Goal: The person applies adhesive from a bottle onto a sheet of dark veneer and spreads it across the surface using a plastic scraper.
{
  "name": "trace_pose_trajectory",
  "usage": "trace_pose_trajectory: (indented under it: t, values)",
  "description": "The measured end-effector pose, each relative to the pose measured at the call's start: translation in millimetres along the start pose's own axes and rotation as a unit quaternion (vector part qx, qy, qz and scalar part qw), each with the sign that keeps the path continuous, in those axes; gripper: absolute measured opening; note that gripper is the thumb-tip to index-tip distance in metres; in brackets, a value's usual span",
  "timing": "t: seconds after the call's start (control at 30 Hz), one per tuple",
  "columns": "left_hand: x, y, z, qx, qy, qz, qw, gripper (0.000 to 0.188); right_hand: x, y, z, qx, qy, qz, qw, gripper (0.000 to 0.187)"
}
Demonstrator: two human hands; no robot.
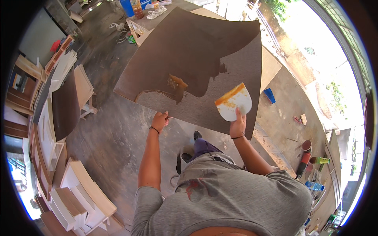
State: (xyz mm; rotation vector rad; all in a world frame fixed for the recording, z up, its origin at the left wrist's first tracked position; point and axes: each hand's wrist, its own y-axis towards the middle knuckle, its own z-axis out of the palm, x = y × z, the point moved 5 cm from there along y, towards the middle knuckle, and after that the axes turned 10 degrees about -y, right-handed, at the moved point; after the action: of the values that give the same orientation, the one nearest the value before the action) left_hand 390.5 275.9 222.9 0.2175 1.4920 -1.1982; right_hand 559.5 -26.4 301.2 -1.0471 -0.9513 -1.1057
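Note:
A large brown laminate sheet (157, 51) lies in front of me, its near edge jutting out over the floor. My left hand (160, 120) pinches that near edge. In my right hand (238, 124) is a white, round-backed spreader (241, 103), its straight edge coated with orange-yellow glue. The spreader is over the right part of the sheet; whether it touches cannot be told. A dark, wet-looking glue film covers most of the sheet's far and left area. A thicker yellowish glue patch (177, 81) sits near the middle of the near side. The right part looks dry.
Under the sheet is a work table (271, 70), with a small blue piece (269, 95) on it. An angle grinder (303, 163), a green cup (319, 160) and a water bottle (315, 186) are at right. White cabinet parts (80, 192) stand at left. A bottle (136, 10) stands far back.

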Motion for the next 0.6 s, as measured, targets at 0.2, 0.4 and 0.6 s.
trace_pose_trajectory:
  t: [0.2,0.4,0.6]
  values:
    - [-36.3,49.8,-31.5,0.043,-0.017,-0.03,0.998,0.031,-16.0,-13.2,11.6,0.008,-0.072,-0.024,0.997,0.04]
    - [-90.4,105.9,-53.6,-0.009,0.008,-0.009,1.0,0.024,-57.6,-28.0,59.9,0.004,-0.109,-0.013,0.994,0.041]
    - [-120.1,161.8,-79.2,-0.07,-0.003,0.021,0.997,0.021,-78.3,-36.5,117.5,0.028,-0.057,0.031,0.998,0.037]
